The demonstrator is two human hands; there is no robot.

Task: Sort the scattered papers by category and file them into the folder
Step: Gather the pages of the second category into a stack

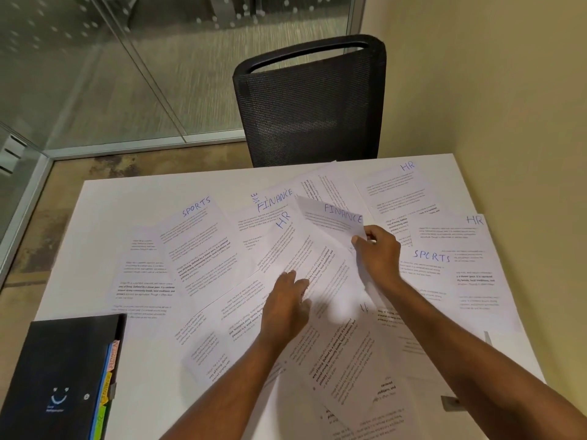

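Observation:
Several printed sheets lie scattered and overlapping across the white table [104, 192], hand-labelled in blue: SPORTS [197, 223], FINANCE [273, 200], HR [394, 185]. My right hand [378, 252] pinches the lower right corner of a FINANCE sheet [330, 219] and lifts it off the pile. My left hand [286, 300] lies with straight fingers on an HR sheet [295, 249] in the middle. A black folder [54, 369] with coloured index tabs [109, 369] lies shut at the near left corner.
A black mesh chair [311, 103] stands at the table's far edge. A glass partition [95, 58] runs behind on the left, and a cream wall [508, 90] borders the right. More sheets, another SPORTS [432, 265] and HR [460, 230], cover the right side.

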